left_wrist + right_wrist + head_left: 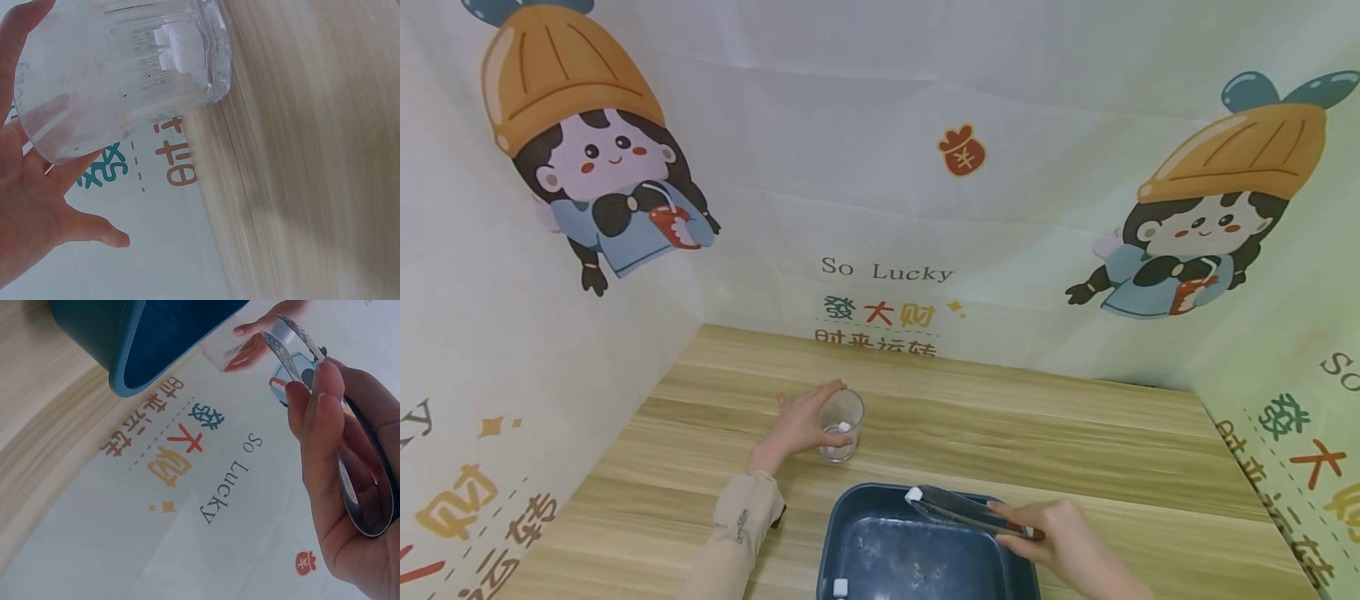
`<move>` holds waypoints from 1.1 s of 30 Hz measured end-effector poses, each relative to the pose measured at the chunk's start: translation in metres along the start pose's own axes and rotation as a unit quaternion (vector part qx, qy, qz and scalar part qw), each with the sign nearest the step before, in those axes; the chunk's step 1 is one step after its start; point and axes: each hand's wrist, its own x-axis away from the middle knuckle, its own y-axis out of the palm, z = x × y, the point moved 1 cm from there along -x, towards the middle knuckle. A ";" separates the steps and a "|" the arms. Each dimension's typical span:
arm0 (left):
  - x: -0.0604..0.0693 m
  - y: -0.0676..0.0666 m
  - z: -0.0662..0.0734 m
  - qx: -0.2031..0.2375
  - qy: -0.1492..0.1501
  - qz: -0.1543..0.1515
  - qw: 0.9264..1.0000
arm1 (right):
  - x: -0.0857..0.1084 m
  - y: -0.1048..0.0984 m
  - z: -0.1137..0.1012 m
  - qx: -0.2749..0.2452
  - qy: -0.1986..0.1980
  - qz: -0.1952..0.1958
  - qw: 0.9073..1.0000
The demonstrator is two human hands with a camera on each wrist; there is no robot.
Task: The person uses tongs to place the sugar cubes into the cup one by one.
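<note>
My left hand [797,425] holds a clear drinking glass [842,404] on the table, thumb in front and fingers round the far side. In the left wrist view the glass [87,75] has several small white cubes [186,47] at its bottom; one finger sticks out away from it. My right hand [1060,537] grips metal tongs [958,504] over the far rim of a dark blue tray [925,542]. Between the tong tips is a white cube [913,495]. The right wrist view shows the tongs' perforated tips [284,356] close together, with fingers pressing both arms.
Another white cube [840,588] lies in the tray's near left corner. The wood-grain table [1037,425] runs back to printed cloth walls [1037,275] on the left, back and right. The tray stands in front of the glass, slightly to its right.
</note>
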 end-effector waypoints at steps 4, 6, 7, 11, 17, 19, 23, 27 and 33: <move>0.000 -0.001 0.000 0.005 0.002 0.002 1.000 | -0.004 -0.001 0.005 0.025 -0.010 0.029 0.999; 0.000 -0.001 0.000 0.005 0.002 0.003 1.000 | -0.005 -0.001 0.006 0.033 -0.007 0.035 0.999; 0.000 -0.001 0.000 0.004 0.002 0.004 1.000 | -0.006 -0.002 0.007 0.040 -0.007 0.039 0.998; 0.000 -0.001 0.000 0.004 0.002 0.005 1.000 | -0.009 -0.002 0.010 0.064 -0.004 0.051 0.997; 0.000 0.000 -0.001 0.001 0.001 0.006 1.000 | -0.015 -0.003 0.013 0.080 0.002 0.059 0.995; 0.000 0.000 -0.001 0.000 0.002 0.007 1.000 | -0.018 -0.003 0.014 0.080 0.006 0.060 0.995; 0.001 0.000 -0.001 0.002 0.002 0.006 1.000 | -0.022 -0.004 0.015 0.084 0.022 0.055 0.995; 0.001 0.000 -0.001 0.006 0.003 0.005 1.000 | -0.026 -0.005 0.016 0.091 0.039 0.048 0.994; 0.000 0.000 0.000 0.003 0.005 0.005 1.000 | -0.031 -0.005 0.018 0.094 0.033 0.053 0.994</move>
